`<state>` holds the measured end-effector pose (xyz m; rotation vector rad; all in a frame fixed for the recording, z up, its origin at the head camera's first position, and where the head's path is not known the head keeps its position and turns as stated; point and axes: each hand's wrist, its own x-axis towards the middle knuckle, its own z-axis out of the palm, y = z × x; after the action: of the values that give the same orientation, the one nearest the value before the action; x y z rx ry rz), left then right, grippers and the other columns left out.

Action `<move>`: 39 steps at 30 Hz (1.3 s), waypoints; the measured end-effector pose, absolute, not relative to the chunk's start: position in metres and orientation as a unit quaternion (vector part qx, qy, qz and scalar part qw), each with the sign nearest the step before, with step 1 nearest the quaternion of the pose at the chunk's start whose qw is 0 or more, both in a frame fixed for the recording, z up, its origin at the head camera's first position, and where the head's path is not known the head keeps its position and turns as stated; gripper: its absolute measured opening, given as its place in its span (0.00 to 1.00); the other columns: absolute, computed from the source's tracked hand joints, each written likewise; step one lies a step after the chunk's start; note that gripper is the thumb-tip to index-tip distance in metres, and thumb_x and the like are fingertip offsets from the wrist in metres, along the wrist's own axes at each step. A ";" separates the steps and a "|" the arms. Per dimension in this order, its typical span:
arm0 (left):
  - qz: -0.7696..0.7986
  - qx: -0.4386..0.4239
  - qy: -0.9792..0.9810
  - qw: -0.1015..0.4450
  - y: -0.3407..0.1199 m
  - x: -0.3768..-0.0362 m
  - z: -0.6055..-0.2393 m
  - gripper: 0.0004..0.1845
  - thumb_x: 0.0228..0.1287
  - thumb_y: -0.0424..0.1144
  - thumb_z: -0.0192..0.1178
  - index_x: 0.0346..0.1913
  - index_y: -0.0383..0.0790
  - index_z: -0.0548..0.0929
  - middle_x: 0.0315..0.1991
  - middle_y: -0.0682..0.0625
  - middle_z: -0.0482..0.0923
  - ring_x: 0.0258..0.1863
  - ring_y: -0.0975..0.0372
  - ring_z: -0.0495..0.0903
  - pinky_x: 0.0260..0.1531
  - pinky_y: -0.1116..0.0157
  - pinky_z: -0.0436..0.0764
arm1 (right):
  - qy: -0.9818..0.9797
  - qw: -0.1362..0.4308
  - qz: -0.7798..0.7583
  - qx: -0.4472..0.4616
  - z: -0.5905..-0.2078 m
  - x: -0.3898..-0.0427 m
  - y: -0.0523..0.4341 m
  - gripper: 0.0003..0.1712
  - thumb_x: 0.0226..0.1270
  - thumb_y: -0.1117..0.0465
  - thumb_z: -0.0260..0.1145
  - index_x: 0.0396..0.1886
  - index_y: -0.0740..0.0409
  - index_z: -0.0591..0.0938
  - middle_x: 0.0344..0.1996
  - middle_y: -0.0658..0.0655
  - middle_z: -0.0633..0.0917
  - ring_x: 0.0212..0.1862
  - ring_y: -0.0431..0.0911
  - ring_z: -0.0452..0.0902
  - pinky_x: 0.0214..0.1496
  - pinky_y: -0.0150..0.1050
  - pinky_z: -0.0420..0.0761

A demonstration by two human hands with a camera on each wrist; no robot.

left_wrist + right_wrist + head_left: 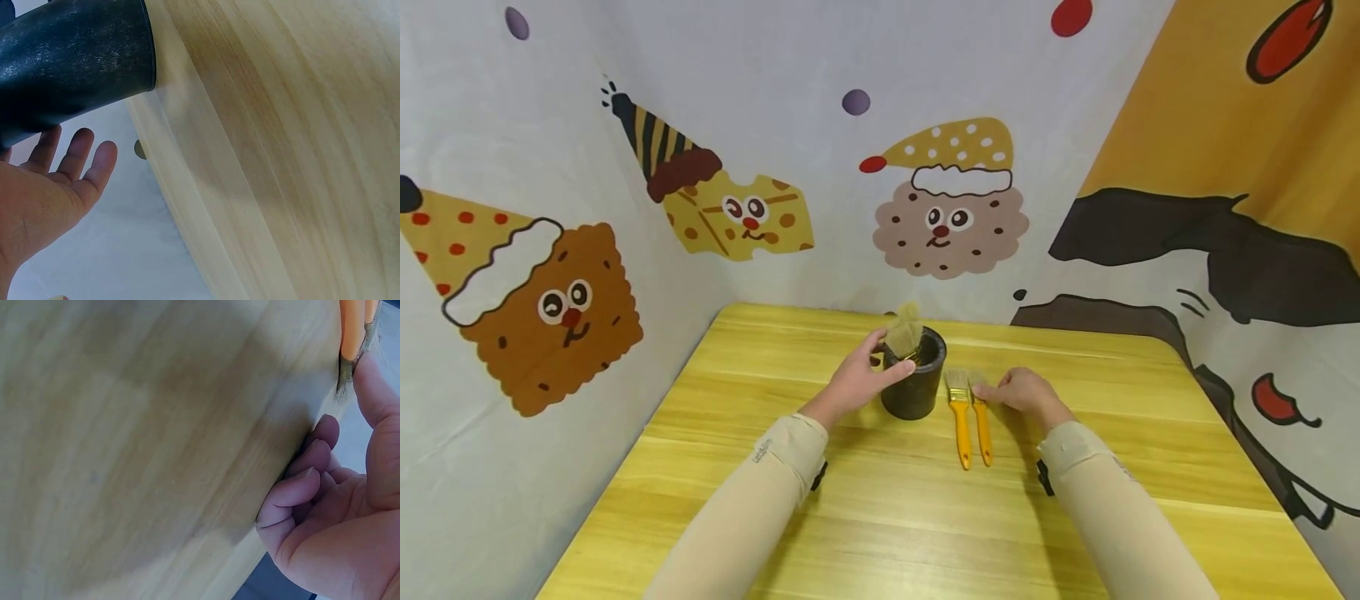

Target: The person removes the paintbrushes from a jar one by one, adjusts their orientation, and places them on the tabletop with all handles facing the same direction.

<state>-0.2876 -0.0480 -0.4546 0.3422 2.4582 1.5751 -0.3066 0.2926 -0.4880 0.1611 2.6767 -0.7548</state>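
A dark cylindrical cup [912,398] stands upright on the table, with bristles [904,332] and a metal band rising from its mouth. My left hand [859,375] holds the cup by its left rim, thumb in front and index finger behind, close to the bristles. In the left wrist view the other fingers [100,165] spread beside the cup. To its right, two orange-handled paintbrushes lie side by side, bristles away from me: a left paintbrush [962,425] and a right paintbrush [982,429]. My right hand [1024,392] pinches the right one near its bristles; its index fingertip is hidden.
The wooden table [880,517] reaches back to a white cloth wall [820,292] printed with cartoon snacks. A yellow and black printed cloth [1187,167] hangs on the right side.
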 end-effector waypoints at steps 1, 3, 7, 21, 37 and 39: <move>0.534 0.115 0.832 0.102 -0.048 -0.288 -0.455 0.53 0.63 0.75 0.66 0.86 0.67 0.55 0.82 0.48 0.64 0.77 0.44 0.70 0.71 0.41 0.76 | 0.946 0.176 -0.266 0.054 -0.488 -0.307 0.292 0.37 0.68 0.27 0.70 0.37 0.58 0.76 0.32 0.55 0.75 0.36 0.48 0.70 0.37 0.41 0.70; 0.533 0.114 0.832 0.102 -0.049 -0.288 -0.455 0.53 0.63 0.75 0.67 0.86 0.67 0.55 0.82 0.47 0.64 0.77 0.44 0.70 0.71 0.41 0.76 | 0.947 0.175 -0.263 0.053 -0.489 -0.307 0.291 0.37 0.67 0.27 0.71 0.38 0.59 0.76 0.33 0.55 0.75 0.37 0.49 0.71 0.37 0.40 0.70; 0.530 0.117 0.834 0.101 -0.049 -0.289 -0.455 0.53 0.64 0.75 0.66 0.86 0.66 0.54 0.82 0.47 0.64 0.77 0.43 0.70 0.71 0.40 0.76 | 0.948 0.171 -0.262 0.053 -0.490 -0.306 0.291 0.39 0.67 0.26 0.70 0.41 0.61 0.76 0.35 0.57 0.76 0.38 0.50 0.72 0.38 0.41 0.70; 0.532 0.120 0.832 0.102 -0.047 -0.290 -0.456 0.55 0.60 0.78 0.66 0.86 0.67 0.54 0.82 0.46 0.63 0.77 0.43 0.70 0.70 0.40 0.77 | 0.937 0.104 -0.334 -0.001 -0.462 -0.308 0.291 0.32 0.82 0.40 0.62 0.57 0.67 0.81 0.46 0.65 0.86 0.44 0.52 0.81 0.44 0.41 0.81; 0.532 0.127 0.831 0.101 -0.048 -0.291 -0.456 0.51 0.69 0.70 0.66 0.87 0.62 0.54 0.81 0.44 0.65 0.76 0.44 0.70 0.70 0.40 0.77 | 0.916 0.012 -0.368 -0.160 -0.404 -0.299 0.181 0.16 0.79 0.51 0.70 0.58 0.53 0.89 0.53 0.57 0.91 0.54 0.52 0.86 0.57 0.51 0.87; 0.531 0.127 0.832 0.100 -0.048 -0.291 -0.456 0.52 0.68 0.71 0.65 0.87 0.62 0.54 0.81 0.44 0.65 0.76 0.44 0.71 0.70 0.40 0.77 | 0.917 0.009 -0.361 -0.169 -0.405 -0.298 0.178 0.16 0.78 0.52 0.71 0.57 0.54 0.90 0.53 0.57 0.91 0.54 0.52 0.87 0.56 0.51 0.88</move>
<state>-0.2906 -0.0480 -0.4558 0.3760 2.4592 1.5688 -0.2984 0.1782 -0.4050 -0.5268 2.8647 -1.1262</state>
